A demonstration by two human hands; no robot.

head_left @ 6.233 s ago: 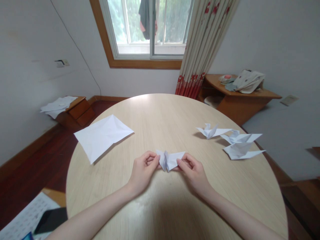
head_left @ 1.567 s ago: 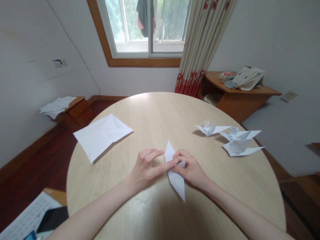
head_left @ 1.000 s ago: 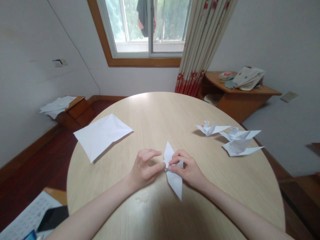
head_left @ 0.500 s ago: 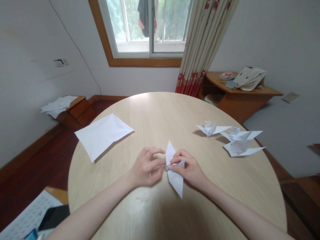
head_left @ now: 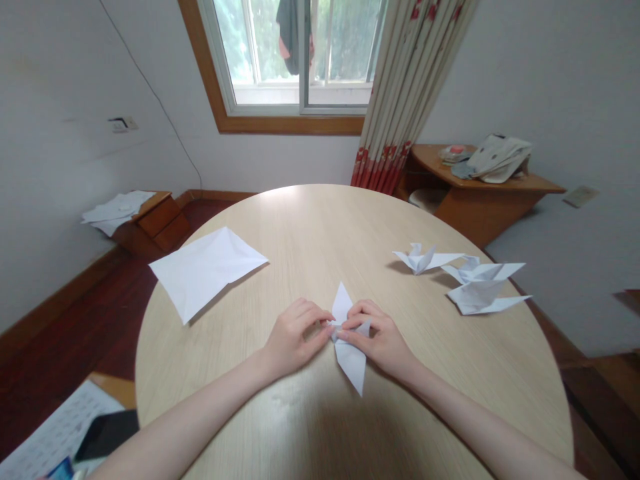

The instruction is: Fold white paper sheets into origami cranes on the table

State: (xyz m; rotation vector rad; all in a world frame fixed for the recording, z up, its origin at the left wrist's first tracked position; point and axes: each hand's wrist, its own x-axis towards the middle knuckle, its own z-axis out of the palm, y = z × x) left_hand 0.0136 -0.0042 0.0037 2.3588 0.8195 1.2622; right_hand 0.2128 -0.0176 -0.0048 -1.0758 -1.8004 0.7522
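Note:
A white origami crane (head_left: pixel 352 363) is held between my hands near the middle of the round table (head_left: pixel 300 227), its two wings pointing away from me and toward me. My left hand (head_left: pixel 295 333) pinches its small left end, which the fingertips partly cover. Closed on the body of the crane is my right hand (head_left: pixel 377 333), thumb and fingers over its centre. Several finished paper cranes (head_left: pixel 475 273) stand together on the right side of the table. A creased white paper sheet (head_left: pixel 210 270) lies at the left.
Below the table's left edge are a dark phone (head_left: pixel 107 435) and a printed sheet (head_left: pixel 55 427). A small wooden cabinet (head_left: pixel 160 220) with papers stands at the far left. Beyond the table on the right is a wooden desk (head_left: pixel 500 200) with a bag (head_left: pixel 500 159).
My left hand's fingers have come together from a looser, spread curl into a pinch at the crane's left end. The right hand stays on the crane's body.

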